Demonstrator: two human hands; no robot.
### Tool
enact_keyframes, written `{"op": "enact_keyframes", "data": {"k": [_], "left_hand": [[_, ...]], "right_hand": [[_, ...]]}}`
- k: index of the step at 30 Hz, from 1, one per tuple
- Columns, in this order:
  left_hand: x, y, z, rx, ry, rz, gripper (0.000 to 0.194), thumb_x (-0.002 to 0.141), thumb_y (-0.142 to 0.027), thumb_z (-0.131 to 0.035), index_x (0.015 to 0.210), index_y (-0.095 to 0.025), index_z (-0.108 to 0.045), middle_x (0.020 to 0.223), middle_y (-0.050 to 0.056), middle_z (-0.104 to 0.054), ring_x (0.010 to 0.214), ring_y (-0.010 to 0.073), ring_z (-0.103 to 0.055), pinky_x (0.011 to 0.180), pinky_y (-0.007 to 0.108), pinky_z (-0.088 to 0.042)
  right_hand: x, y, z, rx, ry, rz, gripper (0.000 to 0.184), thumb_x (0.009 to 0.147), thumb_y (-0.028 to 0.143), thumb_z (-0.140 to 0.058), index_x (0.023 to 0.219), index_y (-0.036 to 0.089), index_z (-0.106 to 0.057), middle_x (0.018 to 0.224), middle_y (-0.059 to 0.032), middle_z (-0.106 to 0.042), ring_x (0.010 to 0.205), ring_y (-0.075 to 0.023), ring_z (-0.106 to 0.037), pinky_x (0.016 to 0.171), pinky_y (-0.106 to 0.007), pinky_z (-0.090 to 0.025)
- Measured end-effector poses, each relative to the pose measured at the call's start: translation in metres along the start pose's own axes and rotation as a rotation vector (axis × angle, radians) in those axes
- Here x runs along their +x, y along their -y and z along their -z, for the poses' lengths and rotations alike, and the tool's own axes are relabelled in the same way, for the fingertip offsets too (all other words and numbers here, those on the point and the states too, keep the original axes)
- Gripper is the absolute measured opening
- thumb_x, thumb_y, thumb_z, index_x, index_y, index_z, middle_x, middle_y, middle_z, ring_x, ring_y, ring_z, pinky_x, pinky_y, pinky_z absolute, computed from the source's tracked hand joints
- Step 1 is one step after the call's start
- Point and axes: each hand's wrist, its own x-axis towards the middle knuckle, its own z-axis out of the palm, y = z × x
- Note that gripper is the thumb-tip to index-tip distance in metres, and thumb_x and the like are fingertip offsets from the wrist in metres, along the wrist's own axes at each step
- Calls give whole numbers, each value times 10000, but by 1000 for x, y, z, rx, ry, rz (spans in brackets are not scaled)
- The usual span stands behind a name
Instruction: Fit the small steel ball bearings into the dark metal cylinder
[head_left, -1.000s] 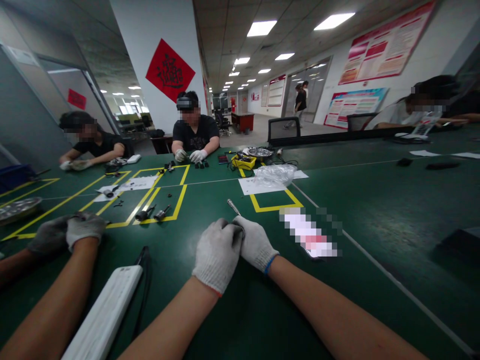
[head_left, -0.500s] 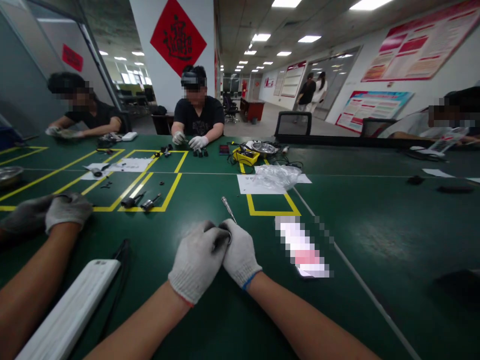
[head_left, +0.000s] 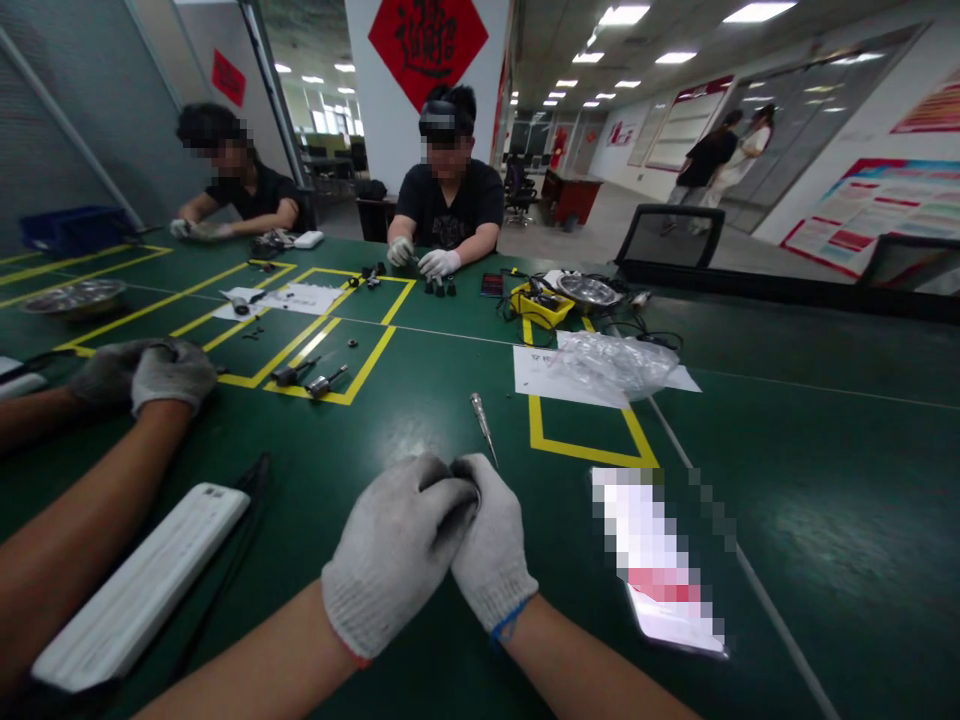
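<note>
Left hand [head_left: 397,555], right hand [head_left: 493,540] still pressed together, contents hidden; screwdriver [head_left: 482,424] now fully visible.

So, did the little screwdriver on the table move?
No. The screwdriver still lies just left of the yellow tape box.

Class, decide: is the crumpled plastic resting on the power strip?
No, the crumpled plastic lies on white paper, well away from the power strip.

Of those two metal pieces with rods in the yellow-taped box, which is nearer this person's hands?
The right one, shinier and closer to the left hand than the darker left one.
</note>
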Motion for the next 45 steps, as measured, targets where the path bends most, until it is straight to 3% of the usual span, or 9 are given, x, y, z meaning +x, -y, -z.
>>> {"op": "enact_keyframes", "data": {"k": [3, 7, 14, 18, 22, 24, 29, 41, 45], "left_hand": [[0, -5, -1, 79, 5, -11, 136, 907, -226, -716, 1014, -204, -798, 925, 76, -721, 800, 231, -670, 709, 371, -574], [5, -5, -5, 71, 45, 44, 133, 922, -233, -699, 1012, -195, -790, 963, 82, -718, 841, 233, -676, 749, 373, -579], [15, 5, -6, -90, 81, 68, 100, 917, -236, -684, 953, -179, -758, 972, 66, -688, 843, 203, -665, 771, 341, -567], [18, 12, -12, -211, 31, 63, 73, 891, -212, -686, 929, -180, -740, 956, 55, -684, 835, 184, -659, 773, 318, -561], [25, 28, -20, -437, -148, 173, 65, 878, -161, -664, 900, -175, -723, 914, 40, -712, 864, 175, -674, 816, 308, -566], [28, 36, -25, -503, -177, 228, 67, 876, -163, -663, 899, -169, -725, 911, 39, -733, 877, 180, -684, 836, 320, -570], [31, 44, -31, -618, -104, 316, 75, 873, -205, -686, 895, -161, -743, 888, 46, -777, 846, 190, -715, 819, 322, -581], [31, 47, -37, -640, -111, 245, 124, 866, -233, -670, 907, -157, -759, 900, 56, -783, 852, 201, -720, 829, 327, -586], [30, 50, -36, -678, -102, 209, 135, 860, -167, -643, 921, -157, -763, 926, 53, -791, 874, 194, -729, 863, 325, -591]], "right_hand": [[2, 0, -3, 160, -23, -86, 223, 838, 363, -493, 663, 247, -569, 692, -7, -610, 705, -197, -591, 645, -305, -504], [6, -3, -4, 222, -56, -86, 225, 817, 407, -521, 661, 250, -561, 694, -9, -618, 726, -204, -608, 678, -310, -528], [14, -14, 0, -46, -61, 149, 170, 772, 364, -535, 777, 237, -649, 774, -16, -685, 777, -216, -636, 728, -331, -526], [16, -18, 4, -200, -92, 266, 167, 744, 336, -580, 827, 225, -673, 812, -33, -720, 817, -241, -663, 758, -359, -530], [17, -14, 7, -207, -108, 339, 205, 749, 379, -637, 834, 202, -699, 799, -59, -746, 786, -246, -683, 732, -368, -549], [18, -12, 9, -159, -110, 347, 268, 768, 430, -665, 860, 186, -726, 820, -76, -767, 797, -252, -700, 737, -379, -566], [19, -11, 12, -84, -146, 346, 340, 756, 484, -721, 869, 166, -757, 843, -97, -790, 818, -265, -724, 765, -408, -589], [23, -11, 13, -11, -161, 295, 326, 676, 490, -723, 741, 172, -713, 718, -61, -740, 708, -222, -676, 663, -357, -565], [25, -13, 15, 5, -164, 293, 336, 684, 492, -743, 759, 166, -724, 725, -60, -737, 713, -221, -673, 664, -357, -564]]}}
